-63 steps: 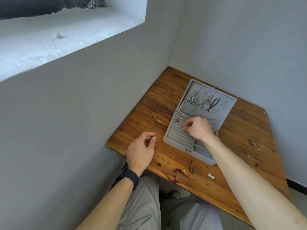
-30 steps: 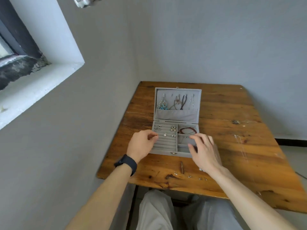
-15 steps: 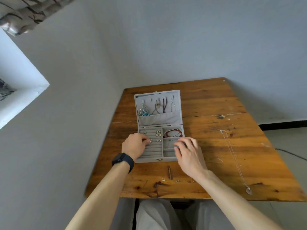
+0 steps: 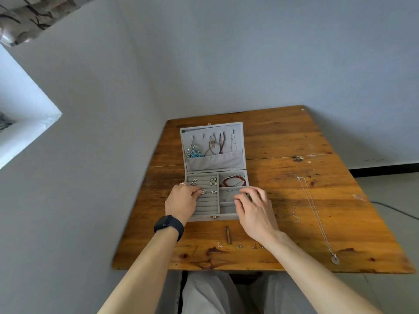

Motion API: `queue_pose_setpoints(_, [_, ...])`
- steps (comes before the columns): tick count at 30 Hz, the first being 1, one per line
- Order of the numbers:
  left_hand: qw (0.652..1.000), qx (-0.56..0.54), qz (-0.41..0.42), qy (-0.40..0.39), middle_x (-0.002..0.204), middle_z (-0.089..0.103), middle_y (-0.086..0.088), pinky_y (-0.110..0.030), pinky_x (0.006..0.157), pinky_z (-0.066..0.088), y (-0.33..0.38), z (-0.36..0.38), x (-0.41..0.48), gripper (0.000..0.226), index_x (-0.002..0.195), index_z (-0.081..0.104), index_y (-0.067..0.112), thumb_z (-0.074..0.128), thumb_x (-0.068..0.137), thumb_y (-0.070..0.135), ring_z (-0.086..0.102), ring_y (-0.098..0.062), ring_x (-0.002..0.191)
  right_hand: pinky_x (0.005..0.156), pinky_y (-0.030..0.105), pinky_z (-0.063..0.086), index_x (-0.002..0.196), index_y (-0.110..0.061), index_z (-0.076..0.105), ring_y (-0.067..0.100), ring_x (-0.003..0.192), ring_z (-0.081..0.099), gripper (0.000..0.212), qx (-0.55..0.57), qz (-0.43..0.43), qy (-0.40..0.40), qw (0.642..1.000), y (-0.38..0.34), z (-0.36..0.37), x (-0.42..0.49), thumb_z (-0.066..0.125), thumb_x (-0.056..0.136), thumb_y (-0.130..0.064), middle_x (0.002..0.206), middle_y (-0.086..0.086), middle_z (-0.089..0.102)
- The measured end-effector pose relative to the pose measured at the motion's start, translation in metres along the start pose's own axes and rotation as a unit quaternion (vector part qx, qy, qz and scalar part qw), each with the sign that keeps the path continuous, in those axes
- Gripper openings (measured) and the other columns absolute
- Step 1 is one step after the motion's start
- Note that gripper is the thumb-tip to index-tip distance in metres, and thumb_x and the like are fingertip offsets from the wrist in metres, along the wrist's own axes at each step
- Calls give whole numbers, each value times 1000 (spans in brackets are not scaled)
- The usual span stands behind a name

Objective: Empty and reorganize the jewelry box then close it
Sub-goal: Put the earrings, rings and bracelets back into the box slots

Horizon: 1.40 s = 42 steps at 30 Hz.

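The grey jewelry box (image 4: pixel 205 215) lies open in the middle of the wooden table (image 4: pixel 283 141), its lid (image 4: pixel 213 163) laid back. Necklaces (image 4: pixel 221 143) and blue earrings (image 4: pixel 194 153) hang inside the lid. A red bracelet (image 4: pixel 233 181) fills the top right compartment. My left hand (image 4: pixel 181 200) curls over the ring rolls and pinches a small earring (image 4: pixel 203 191). My right hand (image 4: pixel 254 207) rests with relaxed, spread fingers over the box's right side, its fingertips at the middle compartment.
A long silver necklace (image 4: pixel 317 218) with a pendant (image 4: pixel 335 259) stretches across the table's right part, a short chain (image 4: pixel 292 217) beside it. Small studs (image 4: pixel 239 246) and a brown piece (image 4: pixel 227 234) lie near the front edge. Walls close in behind and to the left.
My head has turned, so the box now sits square in front. My left hand moved from the table's edge onto the ring rolls. My right hand shifted to the box's right side.
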<state>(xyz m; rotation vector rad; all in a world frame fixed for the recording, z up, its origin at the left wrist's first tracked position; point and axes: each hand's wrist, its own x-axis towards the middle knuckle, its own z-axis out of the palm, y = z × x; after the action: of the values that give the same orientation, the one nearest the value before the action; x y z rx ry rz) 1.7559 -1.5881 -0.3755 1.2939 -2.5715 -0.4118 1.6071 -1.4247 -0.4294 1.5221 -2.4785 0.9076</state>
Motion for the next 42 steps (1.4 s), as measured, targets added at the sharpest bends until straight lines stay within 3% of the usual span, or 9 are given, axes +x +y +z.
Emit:
queue_pose_setpoints(7, [997, 33, 62, -32, 120, 62, -2, -43, 82, 55, -7, -6, -1, 35, 131, 64, 23, 44, 105, 34, 55, -22, 113, 84, 40, 51, 106, -19, 72, 22, 124, 46, 19, 2, 3, 0, 1000, -1, 0, 0, 57, 97, -26, 123, -1, 62])
queue_pose_setpoints(10, [997, 23, 67, -35, 120, 62, -1, -43, 86, 55, -8, -8, 0, 35, 135, 60, 24, 48, 102, 24, 57, -21, 114, 83, 40, 51, 105, -18, 72, 23, 123, 47, 18, 1, 1, 5, 1000, -1, -1, 0, 58, 97, -25, 122, -1, 63])
queue_pose_setpoints(16, [997, 9, 70, -33, 116, 64, 4, -40, 86, 56, -12, -8, 1, 28, 125, 67, 25, 58, 99, 27, 59, -16, 109, 95, 39, 43, 117, -25, 67, 20, 122, 46, 26, -30, -11, -20, 999, -4, -5, 9, 60, 94, -34, 126, -4, 59])
queue_pose_setpoints(21, [998, -33, 37, -32, 115, 65, 2, -35, 91, 53, -13, -5, 5, 26, 121, 69, 26, 62, 96, 28, 59, -15, 108, 86, 37, 44, 115, -30, 70, 19, 109, 52, 27, -15, -24, -4, 1000, -37, -2, 37, 66, 89, -39, 113, -7, 67])
queue_pose_setpoints(28, [995, -87, 3, -40, 118, 68, 1, -30, 90, 54, -18, -2, 11, 27, 119, 71, 25, 68, 93, 29, 63, -14, 106, 88, 39, 42, 120, -32, 69, 22, 108, 50, 36, -70, -2, -96, 993, -68, 19, 70, 56, 94, -53, 116, -6, 69])
queue_pose_setpoints(34, [991, -127, 9, -41, 115, 68, 7, -27, 86, 53, -28, 0, 14, 26, 119, 72, 29, 69, 93, 32, 61, -10, 103, 84, 37, 37, 117, -36, 71, 19, 108, 44, 31, -95, -34, -128, 987, -66, 23, 80, 57, 94, -51, 114, -9, 68])
queue_pose_setpoints(39, [991, -128, 26, -33, 94, 56, 15, -26, 77, 51, -30, 2, 14, 24, 116, 72, 35, 68, 93, 34, 58, -8, 92, 88, 39, 40, 122, -39, 69, 20, 112, 43, 32, -91, -48, -145, 984, -64, 19, 82, 56, 95, -52, 116, -9, 66])
queue_pose_setpoints(42, [991, -128, 31, -35, 97, 61, 13, -29, 81, 54, -30, 2, 14, 25, 117, 72, 33, 67, 92, 32, 61, -10, 94, 89, 39, 40, 128, -37, 64, 20, 115, 43, 37, -94, -52, -143, 984, -66, 19, 81, 56, 94, -50, 118, -8, 65])
